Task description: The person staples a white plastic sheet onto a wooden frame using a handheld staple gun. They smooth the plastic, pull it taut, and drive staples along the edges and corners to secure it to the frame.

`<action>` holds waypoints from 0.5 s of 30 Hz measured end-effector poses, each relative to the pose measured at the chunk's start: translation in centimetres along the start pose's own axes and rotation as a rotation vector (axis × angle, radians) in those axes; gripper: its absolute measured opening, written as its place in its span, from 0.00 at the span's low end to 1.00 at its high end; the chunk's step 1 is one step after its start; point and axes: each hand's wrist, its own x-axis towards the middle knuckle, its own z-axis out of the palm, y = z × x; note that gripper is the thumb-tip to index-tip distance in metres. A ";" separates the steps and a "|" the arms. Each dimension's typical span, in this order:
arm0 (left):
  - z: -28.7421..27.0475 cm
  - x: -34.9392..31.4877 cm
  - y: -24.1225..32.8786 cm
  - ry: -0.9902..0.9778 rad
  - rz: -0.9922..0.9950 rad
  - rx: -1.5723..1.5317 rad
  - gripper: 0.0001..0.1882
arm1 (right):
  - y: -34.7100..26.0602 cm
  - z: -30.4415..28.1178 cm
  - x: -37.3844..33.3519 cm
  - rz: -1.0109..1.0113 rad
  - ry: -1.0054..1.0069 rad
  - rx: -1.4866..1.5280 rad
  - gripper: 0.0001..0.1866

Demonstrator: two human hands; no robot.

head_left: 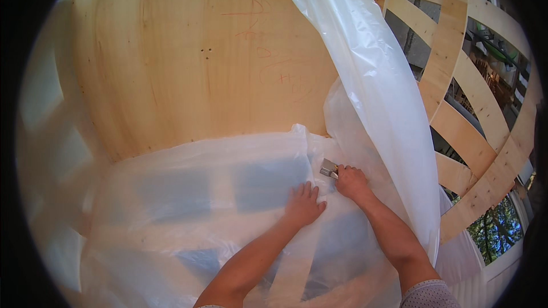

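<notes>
Translucent plastic sheeting (188, 194) is spread over a wooden slat frame, and the slats show faintly through it. My left hand (304, 203) lies on the sheeting with its fingers stretched out, pressing it flat beside a fold. Just to the right, my right hand (351, 181) is closed round a silver metal staple gun (329, 167). The tool's front end is against or close above the sheeting near its gathered upper edge; exact contact cannot be made out. Most of its handle is hidden by my fingers.
A broad plywood panel (200, 63) with red marks rises beyond the sheeting. A loose, bunched length of plastic (371, 74) hangs down along the right. Past it stands an open lattice of wooden slats (445, 45). More covered framing (51, 154) curves along the left.
</notes>
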 end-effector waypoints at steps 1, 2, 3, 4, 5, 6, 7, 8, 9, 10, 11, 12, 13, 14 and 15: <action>0.0 -0.3 0.3 0.001 0.034 0.009 0.35 | 0.1 -0.8 0.4 0.060 -0.027 0.052 0.12; 0.0 -0.8 0.5 0.014 0.051 0.050 0.36 | 0.1 -1.7 0.8 0.110 -0.035 0.106 0.13; 0.1 -1.0 1.0 0.043 0.059 0.108 0.36 | 0.5 -2.5 1.3 0.153 -0.046 0.165 0.13; 0.2 -1.3 1.2 0.073 0.074 0.101 0.35 | 0.8 -3.5 2.2 0.198 -0.085 0.269 0.15; 0.3 -1.5 1.3 0.122 0.088 0.112 0.35 | 1.2 -4.4 3.3 0.243 -0.123 0.375 0.18; 0.4 -1.6 1.4 0.155 0.100 0.140 0.35 | 1.6 -5.2 4.5 0.282 -0.159 0.485 0.21; 0.5 -1.5 1.4 0.199 0.159 0.134 0.35 | 1.9 -5.8 5.8 0.309 -0.166 0.510 0.23; 0.6 -1.3 1.4 0.223 0.215 0.144 0.34 | 2.1 -6.2 6.8 0.332 -0.175 0.540 0.24; 0.7 -1.1 1.5 0.222 0.243 0.202 0.34 | 2.2 -6.3 7.2 0.359 -0.165 0.565 0.26; 0.7 -1.0 1.6 0.160 0.277 0.138 0.34 | 2.3 -6.2 6.9 0.335 0.094 0.370 0.27; 0.8 -0.6 2.1 0.076 0.285 0.122 0.34 | 2.5 -6.2 6.7 0.332 0.269 0.257 0.27; 0.9 -0.4 2.7 -0.010 0.296 0.106 0.34 | 3.1 -6.4 6.0 0.328 0.343 0.179 0.27; 1.1 -0.5 3.3 0.038 0.320 0.081 0.33 | 3.8 -6.9 5.3 0.322 0.366 0.147 0.27; 1.3 -0.8 4.1 0.090 0.343 0.058 0.32 | 4.5 -7.5 4.4 0.315 0.390 0.109 0.27; 1.5 -1.0 4.7 0.160 0.366 0.039 0.31 | 5.3 -8.3 3.3 0.306 0.413 0.078 0.27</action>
